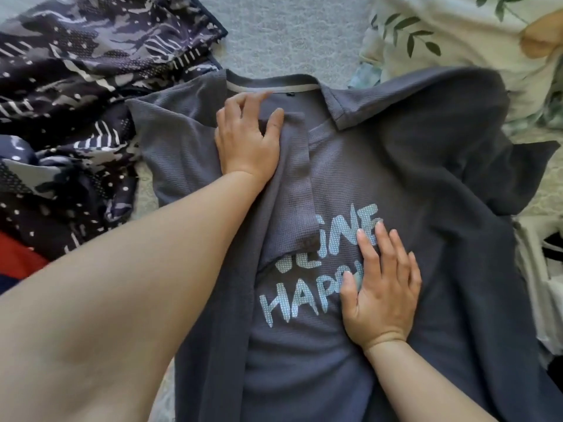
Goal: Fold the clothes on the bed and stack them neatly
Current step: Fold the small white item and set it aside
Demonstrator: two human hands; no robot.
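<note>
A grey polo shirt [380, 184] lies print-side up across the middle of the bed [292, 35], its long axis running from twelve o'clock, where the collar sits, down to six o'clock at the hem. Its left edge is folded inward over the chest, partly hiding the pale blue lettering [316, 269]. The left hand [246, 141] rests at about eleven o'clock near the collar, fingers bent and loosely spread, fingertips pressing the folded flap — nothing gripped. The right hand [380, 290] lies flat at about five o'clock, fingers straight and close together, palm down on the print. A dark patterned garment [70, 95] is heaped at nine to ten o'clock, a leaf-print cloth [441, 28] at one o'clock.
</note>
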